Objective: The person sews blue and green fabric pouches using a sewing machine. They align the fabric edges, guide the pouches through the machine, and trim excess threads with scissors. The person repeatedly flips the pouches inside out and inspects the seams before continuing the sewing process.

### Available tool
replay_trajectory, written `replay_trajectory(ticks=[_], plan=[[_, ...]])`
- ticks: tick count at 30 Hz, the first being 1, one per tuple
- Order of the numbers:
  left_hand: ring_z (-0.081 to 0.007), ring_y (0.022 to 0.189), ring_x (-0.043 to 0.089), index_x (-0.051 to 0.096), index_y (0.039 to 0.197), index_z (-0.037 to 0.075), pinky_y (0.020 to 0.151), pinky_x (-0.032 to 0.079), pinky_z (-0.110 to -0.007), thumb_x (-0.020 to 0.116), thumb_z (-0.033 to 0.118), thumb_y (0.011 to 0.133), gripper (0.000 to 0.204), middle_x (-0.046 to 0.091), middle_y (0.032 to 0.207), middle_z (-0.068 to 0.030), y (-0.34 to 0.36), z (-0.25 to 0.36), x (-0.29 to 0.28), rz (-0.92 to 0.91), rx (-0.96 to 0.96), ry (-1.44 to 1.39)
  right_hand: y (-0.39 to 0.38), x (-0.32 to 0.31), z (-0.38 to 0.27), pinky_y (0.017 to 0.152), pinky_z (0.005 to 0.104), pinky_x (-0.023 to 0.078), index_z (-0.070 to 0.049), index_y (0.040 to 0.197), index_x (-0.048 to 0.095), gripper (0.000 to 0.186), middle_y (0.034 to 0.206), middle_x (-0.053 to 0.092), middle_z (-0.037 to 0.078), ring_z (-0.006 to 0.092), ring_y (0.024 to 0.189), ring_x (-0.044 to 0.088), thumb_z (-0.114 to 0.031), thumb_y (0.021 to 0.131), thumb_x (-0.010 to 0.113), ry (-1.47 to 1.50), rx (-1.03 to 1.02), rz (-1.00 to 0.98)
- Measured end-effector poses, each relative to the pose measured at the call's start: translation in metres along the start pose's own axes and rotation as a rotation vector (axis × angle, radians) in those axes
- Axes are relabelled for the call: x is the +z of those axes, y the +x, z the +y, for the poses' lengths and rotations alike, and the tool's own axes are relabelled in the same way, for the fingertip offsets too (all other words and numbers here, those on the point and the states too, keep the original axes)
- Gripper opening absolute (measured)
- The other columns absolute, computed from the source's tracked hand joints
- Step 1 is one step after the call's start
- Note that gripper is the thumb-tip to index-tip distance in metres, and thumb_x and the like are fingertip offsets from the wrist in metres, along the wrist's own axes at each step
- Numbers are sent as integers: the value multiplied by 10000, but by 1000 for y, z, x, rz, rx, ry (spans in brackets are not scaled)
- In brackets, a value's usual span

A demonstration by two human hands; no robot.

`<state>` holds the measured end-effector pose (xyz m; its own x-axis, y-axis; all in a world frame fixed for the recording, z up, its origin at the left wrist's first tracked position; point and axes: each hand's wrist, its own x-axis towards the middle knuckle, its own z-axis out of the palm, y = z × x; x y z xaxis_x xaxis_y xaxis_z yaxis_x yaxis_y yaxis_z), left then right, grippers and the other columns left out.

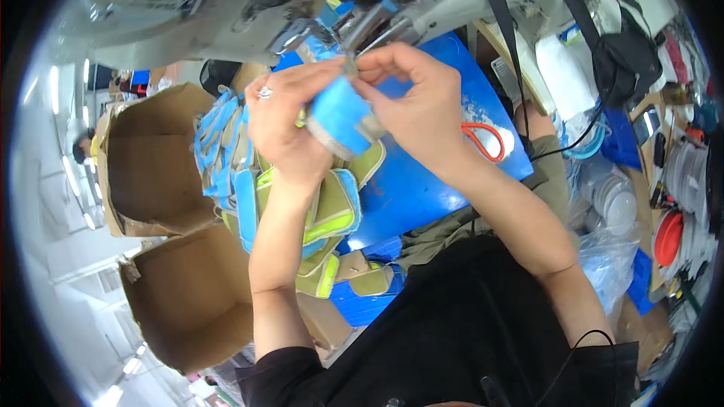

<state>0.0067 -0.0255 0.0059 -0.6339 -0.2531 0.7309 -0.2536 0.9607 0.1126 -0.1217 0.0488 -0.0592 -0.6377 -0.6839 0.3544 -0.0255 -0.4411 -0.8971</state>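
Observation:
Both hands are raised just under the sewing machine head (369, 26), holding a blue fabric piece with a beige edge (339, 109), curved like a small shoe upper. My left hand (286, 117), with a ring on one finger, closes round its left side. On the upper right edge, the thumb and bent fingers of my right hand (415, 94) pinch it. The piece is a little blurred. Under my left wrist lies a heap of similar olive, yellow-green and blue sewn pieces (332, 211). More blue and grey pieces (219, 143) hang to its left.
Two cardboard boxes (117, 173) stand open on the left. Red-handled scissors (486, 139) lie on the blue tabletop (430, 203), right of my hands. Dark straps and a black pouch (626, 68) hang at the right. A clear plastic bag (603, 256) sits below them.

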Motion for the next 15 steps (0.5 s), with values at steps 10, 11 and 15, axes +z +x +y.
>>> replay_trajectory(ticks=[10,11,15], plan=[[-219,918,719,712,962,63,904,470,-345,847,101,738,265,781,978,-91,-8,-4,1,19,-16,-129,-19,8,14,622,351,542,-73,910,689,228,844,714,87,259,737,708,-179,784,846,-207,-111,13],[-219,915,721,717,952,76,900,456,-346,846,124,733,259,784,968,-77,-6,-4,0,-9,64,-50,-18,8,14,623,348,541,-69,911,688,222,842,714,87,258,736,707,-164,783,843,-183,-108,21],[-186,882,718,739,923,111,861,409,-314,831,176,724,229,782,943,-36,-1,2,0,-43,168,60,-17,6,13,637,331,543,-46,916,686,195,836,711,91,241,742,714,-80,779,822,-119,-93,5]])
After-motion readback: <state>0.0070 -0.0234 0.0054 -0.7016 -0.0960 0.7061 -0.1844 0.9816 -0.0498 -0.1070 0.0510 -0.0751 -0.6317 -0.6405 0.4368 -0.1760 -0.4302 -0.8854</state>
